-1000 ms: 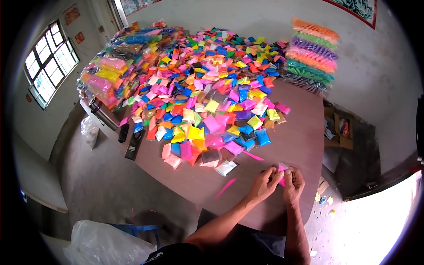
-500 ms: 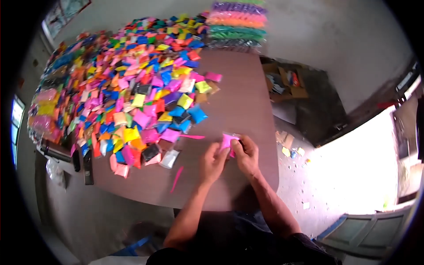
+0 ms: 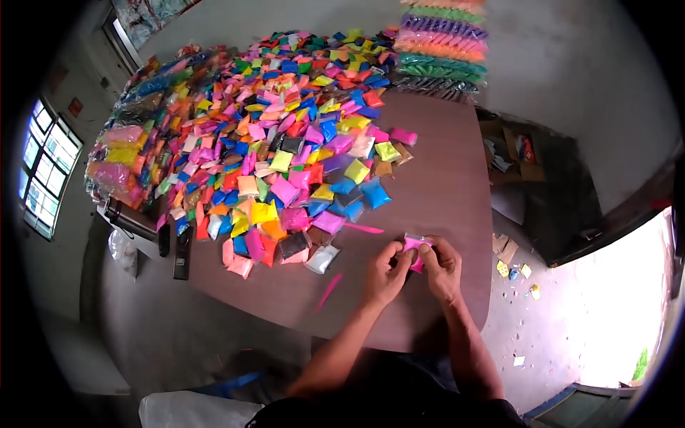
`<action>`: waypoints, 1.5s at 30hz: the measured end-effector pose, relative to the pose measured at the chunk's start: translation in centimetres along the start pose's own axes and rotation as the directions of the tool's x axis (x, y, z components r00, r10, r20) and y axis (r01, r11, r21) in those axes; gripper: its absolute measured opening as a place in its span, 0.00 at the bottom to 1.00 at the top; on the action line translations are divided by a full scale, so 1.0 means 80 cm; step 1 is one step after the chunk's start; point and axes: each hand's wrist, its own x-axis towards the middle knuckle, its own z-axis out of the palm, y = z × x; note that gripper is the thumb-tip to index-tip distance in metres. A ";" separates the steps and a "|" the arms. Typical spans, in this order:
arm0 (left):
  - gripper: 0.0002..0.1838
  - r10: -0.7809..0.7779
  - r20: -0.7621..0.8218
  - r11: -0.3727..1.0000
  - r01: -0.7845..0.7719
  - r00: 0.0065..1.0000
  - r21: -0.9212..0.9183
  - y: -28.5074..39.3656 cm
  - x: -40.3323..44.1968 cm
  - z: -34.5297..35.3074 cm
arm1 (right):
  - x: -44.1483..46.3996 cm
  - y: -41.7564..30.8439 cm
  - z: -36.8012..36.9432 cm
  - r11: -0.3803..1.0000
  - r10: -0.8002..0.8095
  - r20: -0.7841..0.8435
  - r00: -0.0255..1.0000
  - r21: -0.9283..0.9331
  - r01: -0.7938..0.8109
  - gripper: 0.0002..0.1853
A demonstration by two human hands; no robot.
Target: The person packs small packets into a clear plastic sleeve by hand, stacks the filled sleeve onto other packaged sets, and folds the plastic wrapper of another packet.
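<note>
A small pink packet (image 3: 416, 246) with a clear edge is pinched between my two hands over the table's front right part. My left hand (image 3: 386, 274) holds its left side with thumb and fingers. On the right side, my right hand (image 3: 442, 269) grips it, the thumb lying on its face. To the left on the brown table (image 3: 442, 164) lie two thin pink strips, one (image 3: 328, 292) near the front edge and another (image 3: 364, 228) by the pile. A silvery-white packet (image 3: 322, 259) sits at the front of the large pile of coloured packets (image 3: 285, 189).
Stacked bags of coloured items (image 3: 442, 43) stand at the back right. A flask (image 3: 130, 218) and a dark, flat object (image 3: 181, 257) lie at the left edge. An open cardboard box (image 3: 524, 157) is beyond the right edge, with scraps on the floor.
The camera view has swung right and then partly back left. Both hands stay on the pink packet, and its clear edge shows more plainly than half a second ago.
</note>
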 end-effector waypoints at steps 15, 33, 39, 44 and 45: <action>0.10 -0.031 -0.040 0.989 0.025 0.999 -0.143 -0.012 0.003 0.003 | 0.000 0.005 -0.001 0.999 -0.044 0.038 0.998 -0.001 0.044 0.08; 0.12 0.042 -0.030 0.999 -0.041 0.999 0.015 -0.007 0.000 0.002 | -0.001 0.004 0.002 0.995 -0.055 0.013 0.998 -0.083 0.056 0.09; 0.13 -0.017 0.037 0.999 0.015 0.999 0.033 0.004 -0.001 0.001 | -0.001 0.010 -0.002 0.996 -0.091 -0.069 0.993 -0.027 0.089 0.10; 0.14 -0.084 0.108 0.996 0.084 0.991 0.004 0.010 -0.001 0.002 | 0.001 0.013 0.000 0.995 -0.099 -0.141 0.985 -0.026 0.097 0.10; 0.14 -0.068 0.108 0.998 0.069 0.992 -0.007 0.004 -0.001 0.000 | 0.001 0.013 0.000 0.995 -0.096 -0.145 0.985 -0.026 0.094 0.10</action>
